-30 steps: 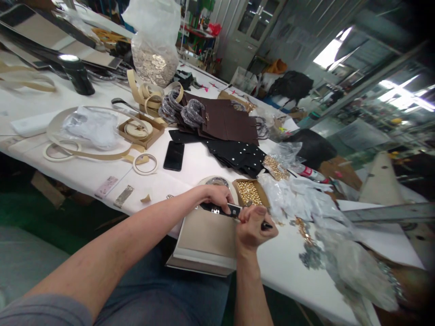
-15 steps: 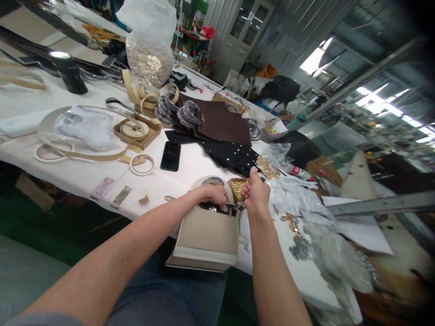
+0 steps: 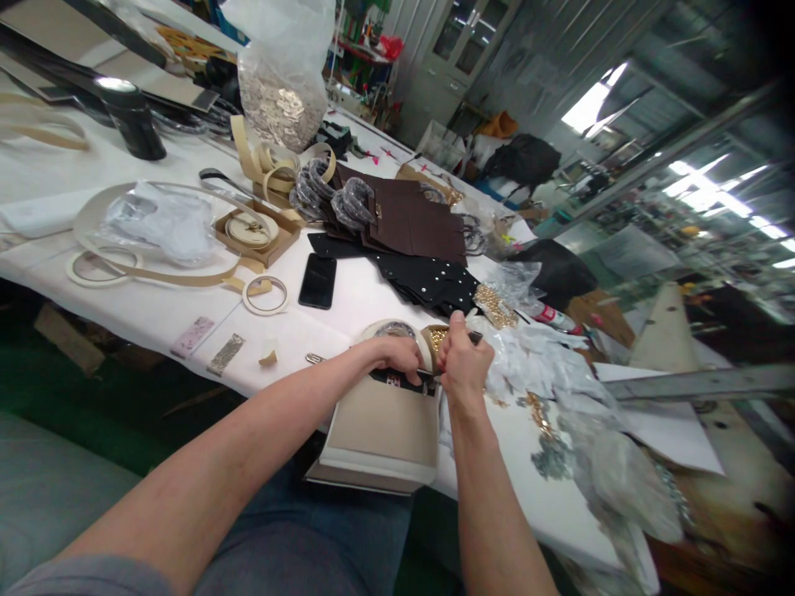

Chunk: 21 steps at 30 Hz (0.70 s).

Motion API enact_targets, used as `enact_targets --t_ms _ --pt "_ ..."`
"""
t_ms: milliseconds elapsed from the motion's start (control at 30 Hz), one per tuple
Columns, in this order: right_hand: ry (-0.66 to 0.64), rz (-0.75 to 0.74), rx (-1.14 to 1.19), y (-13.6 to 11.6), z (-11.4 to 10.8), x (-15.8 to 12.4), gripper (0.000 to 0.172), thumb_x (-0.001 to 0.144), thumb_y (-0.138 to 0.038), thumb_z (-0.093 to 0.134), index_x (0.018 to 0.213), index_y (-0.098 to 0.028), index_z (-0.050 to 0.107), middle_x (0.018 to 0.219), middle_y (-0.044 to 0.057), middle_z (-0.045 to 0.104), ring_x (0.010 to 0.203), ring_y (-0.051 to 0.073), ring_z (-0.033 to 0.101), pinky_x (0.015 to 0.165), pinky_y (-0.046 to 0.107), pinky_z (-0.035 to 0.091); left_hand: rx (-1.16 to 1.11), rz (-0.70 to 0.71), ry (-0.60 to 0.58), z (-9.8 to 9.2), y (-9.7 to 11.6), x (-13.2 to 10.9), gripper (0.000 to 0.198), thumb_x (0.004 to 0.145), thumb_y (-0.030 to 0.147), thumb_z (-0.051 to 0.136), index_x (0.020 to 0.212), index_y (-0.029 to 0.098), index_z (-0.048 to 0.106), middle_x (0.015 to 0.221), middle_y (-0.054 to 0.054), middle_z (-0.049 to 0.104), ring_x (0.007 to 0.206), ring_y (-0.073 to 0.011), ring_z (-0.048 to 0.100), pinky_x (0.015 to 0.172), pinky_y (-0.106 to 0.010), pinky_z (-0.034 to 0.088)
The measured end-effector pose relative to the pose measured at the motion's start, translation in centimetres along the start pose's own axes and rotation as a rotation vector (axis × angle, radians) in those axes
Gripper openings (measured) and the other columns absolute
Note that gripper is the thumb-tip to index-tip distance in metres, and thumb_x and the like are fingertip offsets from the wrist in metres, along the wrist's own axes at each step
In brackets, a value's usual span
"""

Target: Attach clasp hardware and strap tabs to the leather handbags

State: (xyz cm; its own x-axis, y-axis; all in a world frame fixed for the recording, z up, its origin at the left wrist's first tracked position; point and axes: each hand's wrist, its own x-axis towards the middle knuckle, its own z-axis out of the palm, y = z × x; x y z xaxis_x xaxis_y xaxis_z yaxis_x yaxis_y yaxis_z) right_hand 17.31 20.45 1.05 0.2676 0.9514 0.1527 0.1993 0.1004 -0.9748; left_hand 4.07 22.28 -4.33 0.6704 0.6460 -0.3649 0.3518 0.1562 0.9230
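A beige handbag (image 3: pixel 385 422) with a dark strip along its far edge lies at the table's front edge, partly over my lap. A small metal fitting (image 3: pixel 393 379) shows on that strip. My left hand (image 3: pixel 401 356) grips the bag's far edge, fingers bent down onto the dark strip. At the bag's right corner, my right hand (image 3: pixel 463 360) is closed round a slim tool whose dark end (image 3: pixel 475 338) sticks out; its kind is mostly hidden. Behind the hands are a roll of pale tape (image 3: pixel 371 329) and a small box of gold-coloured hardware (image 3: pixel 436 338).
A black phone (image 3: pixel 317 281), a tape ring (image 3: pixel 265 295) and a cardboard box (image 3: pixel 267 248) stand left of centre. Brown bag panels (image 3: pixel 419 219) and black studded pieces (image 3: pixel 428 277) lie beyond. Plastic bags (image 3: pixel 540 360) cover the right side, near a metal bar (image 3: pixel 689 382).
My right fist has turned, so the tool's dark end now shows. My left hand stays on the bag's far edge. The whole view has shifted slightly.
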Motion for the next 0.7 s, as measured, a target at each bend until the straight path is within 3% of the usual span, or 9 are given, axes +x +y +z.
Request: enact_targets --t_ms 167,467,700 --pt "0.093 -0.132 -0.006 -0.1 -0.4 -2.2 0.067 0.101 -0.065 0.077 0.059 -0.025 0.044 0.046 -0.007 0.041 0.036 0.009 0.037 0.034 0.024 0.026 -0.033 -0.057 -0.019 0.1 0.2 0.0 0.022 0.069 0.016 0.086 0.091 0.019 0.084 0.075 0.002 0.073 0.064 -0.0168 0.065 0.061 -0.025 0.054" --pt "0.161 -0.321 0.032 0.3 -1.0 -5.8 0.066 0.107 -0.059 0.072 0.057 -0.023 0.046 0.051 -0.005 0.044 0.044 0.011 0.044 0.043 0.027 0.037 -0.047 -0.057 -0.029 0.0 -0.3 0.4 0.014 0.065 0.016 0.087 0.073 0.018 0.076 0.062 0.002 0.064 0.059 -0.0166 0.061 0.053 -0.024 0.048" --pt "0.186 -0.317 0.051 0.4 -0.8 -7.4 0.065 0.103 -0.063 0.075 0.061 -0.024 0.046 0.059 -0.004 0.042 0.049 0.011 0.043 0.048 0.028 0.041 -0.033 -0.073 -0.006 0.2 -0.2 0.7 0.015 0.066 0.014 0.087 0.078 0.018 0.08 0.067 0.002 0.069 0.058 -0.0153 0.059 0.055 -0.025 0.049"
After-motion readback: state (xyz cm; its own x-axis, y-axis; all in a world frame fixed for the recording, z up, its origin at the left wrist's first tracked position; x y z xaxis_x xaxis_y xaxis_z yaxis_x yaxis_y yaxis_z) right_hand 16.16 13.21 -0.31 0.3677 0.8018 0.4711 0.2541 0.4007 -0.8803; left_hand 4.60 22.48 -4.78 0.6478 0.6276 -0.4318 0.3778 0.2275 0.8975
